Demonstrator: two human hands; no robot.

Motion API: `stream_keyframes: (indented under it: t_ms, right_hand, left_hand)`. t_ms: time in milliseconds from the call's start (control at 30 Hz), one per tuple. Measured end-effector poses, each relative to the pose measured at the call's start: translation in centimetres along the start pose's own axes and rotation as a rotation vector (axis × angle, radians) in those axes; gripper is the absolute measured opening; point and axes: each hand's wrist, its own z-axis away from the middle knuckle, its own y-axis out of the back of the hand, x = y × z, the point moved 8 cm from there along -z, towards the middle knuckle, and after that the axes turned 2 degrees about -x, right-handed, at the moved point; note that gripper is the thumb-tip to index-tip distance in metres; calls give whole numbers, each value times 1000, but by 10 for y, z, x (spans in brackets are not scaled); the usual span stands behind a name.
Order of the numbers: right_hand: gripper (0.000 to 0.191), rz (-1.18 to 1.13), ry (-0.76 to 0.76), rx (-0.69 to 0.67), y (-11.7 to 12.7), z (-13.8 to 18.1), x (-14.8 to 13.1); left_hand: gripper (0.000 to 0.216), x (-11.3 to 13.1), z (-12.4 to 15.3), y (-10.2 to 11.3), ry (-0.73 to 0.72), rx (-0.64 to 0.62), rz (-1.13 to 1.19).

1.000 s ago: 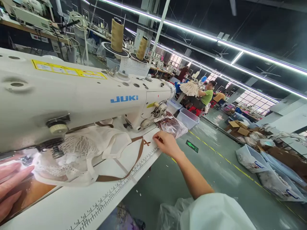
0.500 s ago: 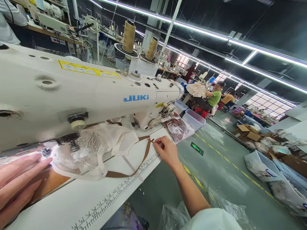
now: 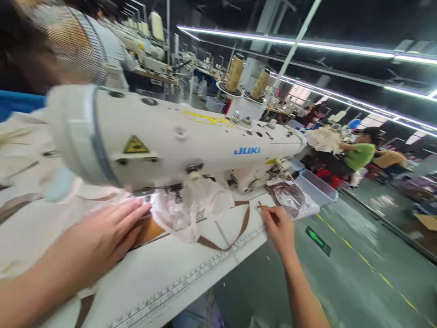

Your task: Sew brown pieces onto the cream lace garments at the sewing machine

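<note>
- My right hand (image 3: 280, 230) is at the tabletop's right edge, fingertips pinched on the end of the brown strap (image 3: 244, 223).
- The strap loops left toward the cream fabric (image 3: 191, 207) under the sewing machine (image 3: 205, 136).
- My left hand (image 3: 102, 232) lies flat on that fabric, fingers apart, well left.
- Bare tabletop (image 3: 160, 278) lies nearer; a plastic bag (image 3: 292, 200) sits just beyond.

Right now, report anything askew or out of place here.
Nothing spilled or damaged. The cream garment lies bunched under the sewing machine, its brown strap looping loose toward the table edge, end pinched by the right hand.
</note>
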Motion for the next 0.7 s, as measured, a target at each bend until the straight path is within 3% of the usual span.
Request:
stream_keyframes:
  t_ms: [67,100,167,233,300,367,433,500,700]
  right_hand:
    - [20,-86,89,83,14,1,-28]
    - [14,-141,134,58,14,2,-49]
    - [8,-286,276,-115,-4,8,-110]
    - [11,-421,456,-342,-37,21,-181]
    - [12,-459,646,-456,-76,31,-240]
    - [17,-339,736,-540,-123,30,-270]
    - [18,-193,700,-613,-168,20,-270]
    - [15,-113,613,-661,-196,6,-254]
    - [20,-179,431,-761,-222,-12,-214]
  left_hand:
    - [37,6,-2,3,-3,-73,-60]
    - [38,8,-5,9,-3,-58,-68]
    - [40,11,-10,14,-13,-84,-72]
    - [41,11,-13,17,-13,-118,-81]
    - [40,12,-12,20,-16,-135,-73]
    - [35,13,-10,22,-13,-135,-41]
    - [33,13,-8,22,-12,-126,-24]
    - [36,13,-6,20,-8,-100,-46]
    - [47,8,0,12,20,-82,-48]
